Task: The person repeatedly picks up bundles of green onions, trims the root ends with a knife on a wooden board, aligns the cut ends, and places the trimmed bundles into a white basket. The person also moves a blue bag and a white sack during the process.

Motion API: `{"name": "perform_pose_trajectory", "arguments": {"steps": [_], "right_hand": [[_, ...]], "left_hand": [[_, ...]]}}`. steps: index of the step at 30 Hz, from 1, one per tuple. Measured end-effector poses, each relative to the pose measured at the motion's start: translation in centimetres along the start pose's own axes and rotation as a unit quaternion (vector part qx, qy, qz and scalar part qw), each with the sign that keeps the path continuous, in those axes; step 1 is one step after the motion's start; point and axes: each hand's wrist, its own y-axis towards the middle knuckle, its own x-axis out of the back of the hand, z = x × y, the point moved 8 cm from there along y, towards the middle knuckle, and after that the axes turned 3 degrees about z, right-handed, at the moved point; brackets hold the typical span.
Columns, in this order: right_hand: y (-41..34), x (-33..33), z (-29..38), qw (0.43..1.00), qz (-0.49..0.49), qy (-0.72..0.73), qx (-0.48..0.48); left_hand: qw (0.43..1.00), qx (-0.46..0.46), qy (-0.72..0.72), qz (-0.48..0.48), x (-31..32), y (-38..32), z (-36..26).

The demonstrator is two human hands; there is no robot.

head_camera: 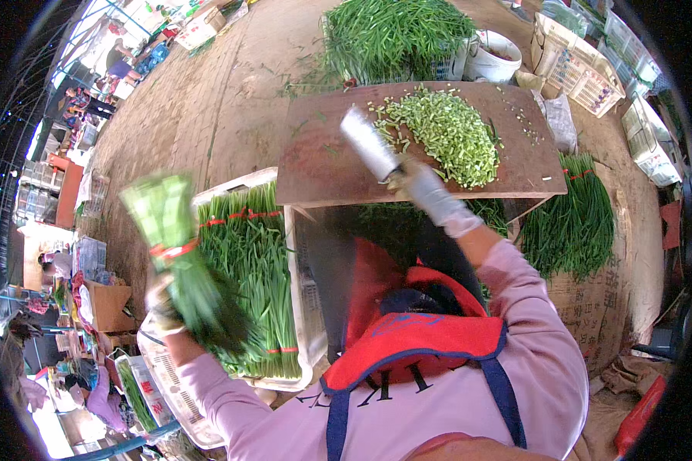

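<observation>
My gloved left hand [164,304] grips a bundle of green leafy stalks, perhaps garlic chives [178,230], tied with a red band. The bundle is blurred and hangs over the left side of a white plastic crate [299,288], its pale cut ends pointing away from me. Wrapped around the handle of a cleaver [369,141], my gloved right hand [418,181] is above the near edge of a brown wooden table [323,167]. The blade points to the upper left, above the tabletop. Beside it lies a heap of chopped pale green stalk pieces [452,135].
Banded bundles [248,276] fill the crate at my left. Beyond the table stand a crate heaped with loose green leaves [397,37] and a white bucket [493,57]. Another tied bundle [570,219] lies on cardboard [588,311] to the right. Several people are in the left background.
</observation>
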Motion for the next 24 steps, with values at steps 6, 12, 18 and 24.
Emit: {"name": "perform_pose_trajectory", "arguments": {"steps": [6,12,18,24], "right_hand": [[-3.2,2.6,5.2,0.967,-0.117,-0.218,-0.051],[-7.7,11.4,1.1,0.918,-0.231,-0.311,-0.086],[-8.2,10.6,1.4,0.919,-0.232,-0.311,-0.066],[-8.7,10.2,2.2,0.926,-0.244,-0.284,-0.043]], "left_hand": [[0.947,0.166,0.035,0.274,-16.5,10.8,9.3],[0.83,0.225,0.031,0.509,-30.9,16.8,10.4],[0.852,-0.039,0.328,0.405,-36.0,24.0,7.8],[0.692,-0.116,0.69,0.178,-45.9,15.0,5.4]]}}
